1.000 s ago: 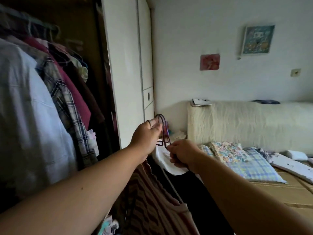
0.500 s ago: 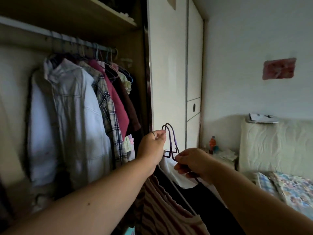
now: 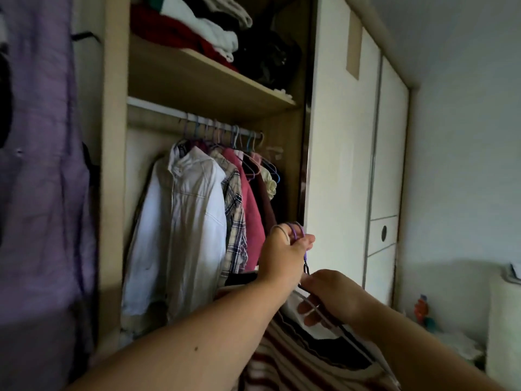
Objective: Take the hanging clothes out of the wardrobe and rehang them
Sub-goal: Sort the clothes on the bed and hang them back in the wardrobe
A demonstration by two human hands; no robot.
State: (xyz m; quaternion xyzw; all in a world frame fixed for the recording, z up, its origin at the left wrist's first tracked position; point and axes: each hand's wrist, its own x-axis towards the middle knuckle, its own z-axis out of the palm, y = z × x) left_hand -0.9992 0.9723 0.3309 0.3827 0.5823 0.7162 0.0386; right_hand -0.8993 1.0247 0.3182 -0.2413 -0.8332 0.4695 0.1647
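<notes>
We're at the open wardrobe, and both hands are up in front of it, below the right end of the rail. The left hand has its grip curled tight round the purple hooks on top of a bundle of hangers. The right hand, just beneath and to the right, has its grip closed on the same bundle lower down, with thin wires running through its fingers. From that bundle drops a striped garment in brown and pale bands, with a white cloth and something dark tucked behind it, all well below the rail.

On the rail itself there's a white jacket at the left of the row. Next come a plaid shirt, a pink garment and some darker pieces, with bare coloured hangers at the right end. Above the rail is a shelf piled with folded clothes. Right of the rail stands the white sliding door. Far left of the rail, a purple cloth hangs.
</notes>
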